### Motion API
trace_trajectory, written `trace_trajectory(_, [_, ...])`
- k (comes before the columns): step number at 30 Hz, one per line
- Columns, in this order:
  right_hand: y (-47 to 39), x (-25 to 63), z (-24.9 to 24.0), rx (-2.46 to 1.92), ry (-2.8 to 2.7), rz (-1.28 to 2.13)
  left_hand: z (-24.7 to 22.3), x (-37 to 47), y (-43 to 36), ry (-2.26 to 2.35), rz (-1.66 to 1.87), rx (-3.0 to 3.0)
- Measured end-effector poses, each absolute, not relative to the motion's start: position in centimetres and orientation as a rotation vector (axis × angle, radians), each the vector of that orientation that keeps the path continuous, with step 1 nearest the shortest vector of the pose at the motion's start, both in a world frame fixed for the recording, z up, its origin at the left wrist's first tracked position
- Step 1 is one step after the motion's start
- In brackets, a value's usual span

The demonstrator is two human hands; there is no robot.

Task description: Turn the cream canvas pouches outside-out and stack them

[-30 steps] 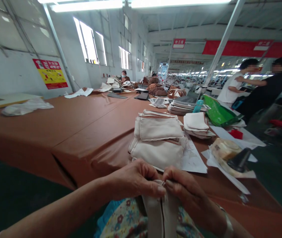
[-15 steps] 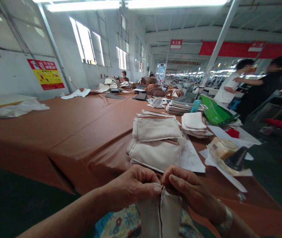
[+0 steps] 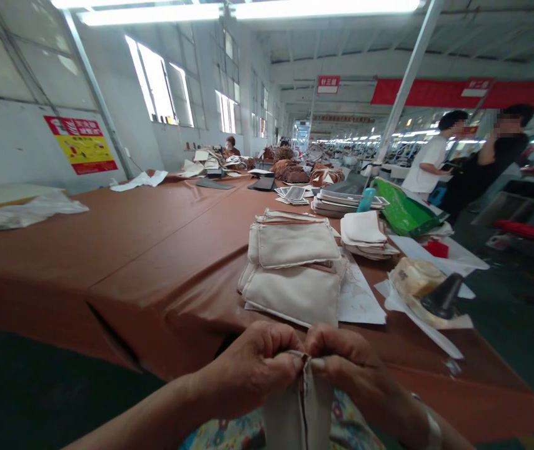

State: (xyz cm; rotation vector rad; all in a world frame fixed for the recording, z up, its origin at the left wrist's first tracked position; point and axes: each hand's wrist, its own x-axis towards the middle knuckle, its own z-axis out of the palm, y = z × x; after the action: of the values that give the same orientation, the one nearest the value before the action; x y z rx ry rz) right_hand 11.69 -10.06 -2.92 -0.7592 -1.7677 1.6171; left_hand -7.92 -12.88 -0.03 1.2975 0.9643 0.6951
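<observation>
Both hands pinch the top end of a cream fabric piece [image 3: 284, 412] that hangs over my lap, a dark seam or gap running down its middle. My left hand [image 3: 262, 359] grips the edge just left of that line. On the right side of it, my right hand [image 3: 342, 359] is closed on the same piece, its thumb close to the left thumb. Just beyond the hands, a stack of cream sewn pieces [image 3: 295, 290] lies on the brown-covered table [image 3: 154, 250].
Right of the stack are white paper [image 3: 361, 297], smaller cream pieces [image 3: 364, 229], a blue bottle [image 3: 366, 200], a green bag [image 3: 403, 209] and a black cone-shaped object [image 3: 443, 297]. Two people [image 3: 429, 159] stand at the right. A plastic bag [image 3: 37, 209] lies at the left.
My right hand has closed in, its thumb now pressed on the fabric's top edge beside the left. The view has shifted slightly. One person at the right has moved an arm.
</observation>
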Motion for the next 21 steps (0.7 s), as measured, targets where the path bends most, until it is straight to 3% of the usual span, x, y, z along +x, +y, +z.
trace_trajectory(4, [-9.8,11.3,-3.5,-0.694,-1.328,2.032,-0.2,-7.5,-13.2,0.969,0.731,1.305])
trace_trajectory(11, [-9.9,11.2,-1.7,-0.724,-1.64,1.814,-0.3,-7.5,-13.4,1.15,0.748,1.434])
trace_trajectory(16, [-9.8,10.6,-1.3,-0.88,-1.508,1.885,-0.1,-7.2,-12.9,1.237,0.785,1.505])
trace_trajectory(21, [-9.9,10.3,-2.0,-0.959,-1.489,1.781,-0.5,-8.1,-11.8,1.015,0.728,1.213])
